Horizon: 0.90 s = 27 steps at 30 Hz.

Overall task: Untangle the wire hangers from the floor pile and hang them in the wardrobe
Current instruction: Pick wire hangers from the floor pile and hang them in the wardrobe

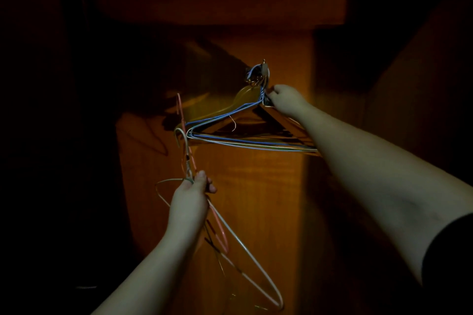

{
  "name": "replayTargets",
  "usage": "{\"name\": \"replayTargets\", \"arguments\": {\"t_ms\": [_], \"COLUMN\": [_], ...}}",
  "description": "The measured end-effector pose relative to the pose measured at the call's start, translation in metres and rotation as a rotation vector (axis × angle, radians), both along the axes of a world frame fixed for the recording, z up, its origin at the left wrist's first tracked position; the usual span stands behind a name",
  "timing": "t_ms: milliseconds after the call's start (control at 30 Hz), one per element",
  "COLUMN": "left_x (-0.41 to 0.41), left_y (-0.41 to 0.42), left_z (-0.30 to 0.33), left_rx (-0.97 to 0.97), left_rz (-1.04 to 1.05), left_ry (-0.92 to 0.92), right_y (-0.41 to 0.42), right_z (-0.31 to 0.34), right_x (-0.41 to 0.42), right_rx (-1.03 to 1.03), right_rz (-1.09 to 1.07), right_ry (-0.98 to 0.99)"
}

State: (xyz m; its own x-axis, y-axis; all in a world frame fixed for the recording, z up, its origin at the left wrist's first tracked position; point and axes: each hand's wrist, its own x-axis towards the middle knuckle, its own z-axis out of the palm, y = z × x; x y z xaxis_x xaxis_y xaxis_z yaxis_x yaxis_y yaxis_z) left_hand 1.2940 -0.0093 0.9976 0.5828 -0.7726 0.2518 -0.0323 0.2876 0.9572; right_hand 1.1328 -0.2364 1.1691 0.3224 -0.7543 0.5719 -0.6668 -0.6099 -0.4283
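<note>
— What hangs inside the dim wardrobe (256, 186)?

— A bunch of wire hangers (245, 142), blue, white and pale green, their hooks gathered on a peg (263, 70) on the wooden back panel. Their long bottom bars run left to right, tilting slightly down to the right. A tan broad-shouldered hanger (230, 105) sits behind them.

— And the hands?

— The right hand (286, 100) pinches the bunch at its neck, just under the hooks, grip clamped on the wire. The left hand (190, 198), lower and nearer, has its grip curled round a second cluster: a pink hanger (220, 227) and a white hanger (245, 245), hooks pointing up, bodies trailing down toward the lower right.

— Lighting?

— Warm orange on the panel, deep shadow on both sides.
</note>
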Motion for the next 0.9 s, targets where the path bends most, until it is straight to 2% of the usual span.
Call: {"name": "replayTargets", "arguments": {"t_ms": [300,900], "left_x": [0.001,-0.001], "left_y": [-0.002,0.005], "left_z": [-0.001,0.003], "left_rx": [-0.002,0.011], "left_rz": [-0.008,-0.017], "left_ry": [0.006,0.010], "right_y": [-0.003,0.002], "right_z": [0.003,0.004], "right_x": [0.005,0.011], "right_rx": [-0.083,-0.034], "right_rz": [-0.125,-0.215], "right_ry": [0.088,0.104]}}
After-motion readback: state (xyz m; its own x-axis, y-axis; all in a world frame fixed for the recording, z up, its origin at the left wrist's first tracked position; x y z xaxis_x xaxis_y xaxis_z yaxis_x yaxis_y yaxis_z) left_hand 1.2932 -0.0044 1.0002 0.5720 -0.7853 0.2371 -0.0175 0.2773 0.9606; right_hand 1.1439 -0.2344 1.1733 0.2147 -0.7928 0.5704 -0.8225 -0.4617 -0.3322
